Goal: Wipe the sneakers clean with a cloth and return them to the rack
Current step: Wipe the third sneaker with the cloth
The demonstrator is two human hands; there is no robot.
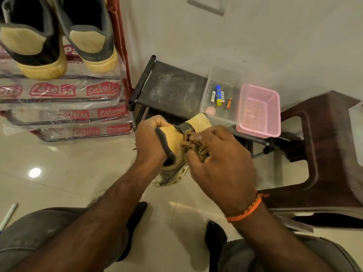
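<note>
- Left hand (pixel 152 137) is gripping the sneaker (pixel 174 148) at its collar, fingers curled round the dark padded rim, knuckles up. Hand is held above the floor, in front of the knees.
- Sneaker: tan suede-looking upper, dark grey trim, pale perforated rubbery sole showing just below the left fingers; heel tab is sticking out past the fingertips toward the low shelf.
- Right hand (pixel 220 163) is holding the cloth (pixel 193 143), a brownish, crumpled, nubby wad. Fingers are curled and bunched round it, pressing it against the sneaker's side right next to the left hand's fingers. An orange braided thread (pixel 245 210) is sitting on that wrist.
- Beyond the fingertips: low black shelf (pixel 172 85), matte fabric top, dusty with pale streaks, tube frame with plastic corner joints.
- On the shelf, beyond the right fingers: clear plastic box (pixel 222 91) with small cylindrical batteries and a round pink disc inside; touching it, a pink perforated plastic basket (pixel 259 112), rectangular.
- Right of the right hand: brown moulded plastic stool (pixel 330 146), glossy.
- Far left of the left fingers: rack (pixel 119 46), red metal tubes, tiers wrapped in crinkled clear plastic with red printed labels. Second pair of sneakers (pixel 59 36) is sitting on its top tier, heels facing the camera, tan heel patches, yellowish soles.
- Floor: glossy pale tile.
</note>
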